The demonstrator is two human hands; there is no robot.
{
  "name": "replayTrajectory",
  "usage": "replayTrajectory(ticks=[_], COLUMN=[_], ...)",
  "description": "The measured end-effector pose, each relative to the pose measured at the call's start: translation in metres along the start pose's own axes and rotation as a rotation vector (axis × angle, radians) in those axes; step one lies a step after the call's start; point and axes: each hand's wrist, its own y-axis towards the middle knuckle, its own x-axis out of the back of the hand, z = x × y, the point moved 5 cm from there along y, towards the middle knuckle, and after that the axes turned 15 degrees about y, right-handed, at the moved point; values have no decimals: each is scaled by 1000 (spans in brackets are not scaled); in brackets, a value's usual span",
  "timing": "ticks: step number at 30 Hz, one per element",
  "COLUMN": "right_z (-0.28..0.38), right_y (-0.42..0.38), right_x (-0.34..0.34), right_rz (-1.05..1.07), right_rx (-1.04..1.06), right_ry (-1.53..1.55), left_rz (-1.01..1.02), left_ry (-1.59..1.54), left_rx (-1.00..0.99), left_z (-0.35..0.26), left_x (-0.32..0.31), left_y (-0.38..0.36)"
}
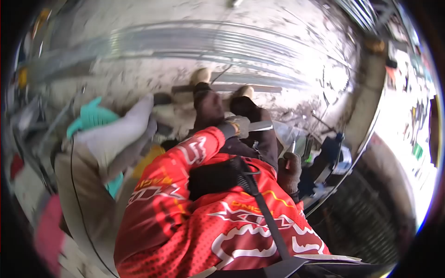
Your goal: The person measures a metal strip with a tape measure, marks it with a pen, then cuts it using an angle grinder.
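Metal channels (185,46) cross the dusty floor (153,18); left grip (239,126) clasps a metal strip (262,126), right grip (289,173) a slim tool (293,147).

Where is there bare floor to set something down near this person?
Pale floor shows beyond the long metal rails, toward the top edge, and in a smaller patch between those rails, the teal item and the left foot. It is crowded beside the right hand, with clear plastic and blue objects.

The metal profiles (194,39) look smooth and glossy against the rough, matt floor (139,74); the metal strip (261,126) shines too. Left, smooth plastic chair (95,114); right, coarse matt cloth glove (289,173); near, smooth cloth shirt (185,220).
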Motion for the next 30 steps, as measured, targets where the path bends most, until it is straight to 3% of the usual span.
replayTrajectory(ticks=[1,5,6,9,11,15,17,18,21,23,24,27,30], right_z=[-1,6,18,32,44,50,69,69,86,82,83,104,137], right_y=[10,40,59,86,103,136,148,152,162,174,178,191,198], right_x=[3,6,35,37,40,42,38,38,31,24,19,11,5], right_rz=[75,179,220,305,358,387,408,402,414,448,452,500,443], right_rx=[47,73,24,130,89,266,332,178,460,501,528,529,648], right_ry=[-15,-95,-58,-91,-68,-24,-14,64,-77,-65,-66,-36,-49], left_rz=[125,59,78,5,-83,-272,-314,-342,-402,-447,-597,-797,-635], left_ry=[94,11,-27,-77,-99,-120,-150,-172,-88,-181,-215,-187,-337], left_rx=[-56,-56,-18,40,131,219,242,256,286,267,325,259,338], left_z=[-4,-6,-28,-45,-53,-63,-67,-66,-69,-61,-59,-56,-41], left_x=[-14,-30,-16,15,27,48,41,41,51,45,44,39,61], left_y=[18,35,28,-6,-13,-19,14,26,14,15,16,37,-12])
